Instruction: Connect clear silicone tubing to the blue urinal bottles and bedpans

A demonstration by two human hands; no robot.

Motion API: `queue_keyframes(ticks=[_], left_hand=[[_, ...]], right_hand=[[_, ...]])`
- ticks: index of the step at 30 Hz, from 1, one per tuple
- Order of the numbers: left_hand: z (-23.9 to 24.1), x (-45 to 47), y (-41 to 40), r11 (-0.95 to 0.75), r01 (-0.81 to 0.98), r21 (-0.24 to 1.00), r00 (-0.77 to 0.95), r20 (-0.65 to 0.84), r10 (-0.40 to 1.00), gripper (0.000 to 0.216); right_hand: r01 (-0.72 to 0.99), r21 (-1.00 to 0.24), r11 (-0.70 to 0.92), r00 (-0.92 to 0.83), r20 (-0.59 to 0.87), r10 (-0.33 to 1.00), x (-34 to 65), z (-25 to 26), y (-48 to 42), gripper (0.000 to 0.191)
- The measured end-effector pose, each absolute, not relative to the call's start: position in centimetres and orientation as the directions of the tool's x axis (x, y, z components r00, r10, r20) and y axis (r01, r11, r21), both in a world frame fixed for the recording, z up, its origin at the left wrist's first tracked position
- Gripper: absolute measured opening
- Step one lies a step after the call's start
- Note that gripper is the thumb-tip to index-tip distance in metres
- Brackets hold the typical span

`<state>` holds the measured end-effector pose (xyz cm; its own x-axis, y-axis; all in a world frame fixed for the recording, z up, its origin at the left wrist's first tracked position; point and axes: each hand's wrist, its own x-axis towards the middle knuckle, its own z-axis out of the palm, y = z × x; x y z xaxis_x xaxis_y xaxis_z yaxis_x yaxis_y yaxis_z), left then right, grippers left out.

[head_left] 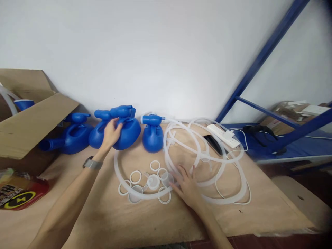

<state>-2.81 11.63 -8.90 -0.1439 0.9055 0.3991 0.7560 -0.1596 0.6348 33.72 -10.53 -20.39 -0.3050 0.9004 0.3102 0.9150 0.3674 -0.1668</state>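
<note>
My left hand [111, 133] is wrapped round a blue plastic bottle [128, 129] that stands in a row of blue bottles at the back of the wooden table [145, 218]. My right hand [188, 185] lies flat with fingers spread on coiled clear tubing [207, 155], its fingertips next to a small clear cup [166, 178]. Several white rings [135, 177] and clear caps [153, 181] lie scattered between the two hands. Another blue bottle [153, 133] with a tube fitted to it stands just right of the held one.
An open cardboard box [28, 121] stands at the left with a blue funnel inside. A red packet [20, 193] lies at the left front. A white power strip [224, 135] and a dark phone [212, 143] sit at the back right, beside a blue metal rack [259, 58].
</note>
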Motion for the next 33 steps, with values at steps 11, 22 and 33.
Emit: queue_keyframes(ticks=[11,22,33], left_hand=[[-9.0,-8.0,2.9,-0.4,0.754,0.521,0.212,0.383,0.899,0.072],[-10.1,-5.3,3.2,-0.609,0.551,0.571,0.575,0.27,0.773,0.055],[-12.7,-4.5,5.9,-0.579,0.439,0.687,0.497,0.352,0.793,0.05]], right_hand=[[0.858,-0.203,0.472,-0.443,0.172,0.88,29.4,-16.5,-5.1,0.032],[0.861,-0.168,0.481,-0.467,0.118,0.877,26.5,-18.8,-2.6,0.028],[0.844,-0.229,0.485,-0.456,0.168,0.874,26.5,-18.4,-3.3,0.03]])
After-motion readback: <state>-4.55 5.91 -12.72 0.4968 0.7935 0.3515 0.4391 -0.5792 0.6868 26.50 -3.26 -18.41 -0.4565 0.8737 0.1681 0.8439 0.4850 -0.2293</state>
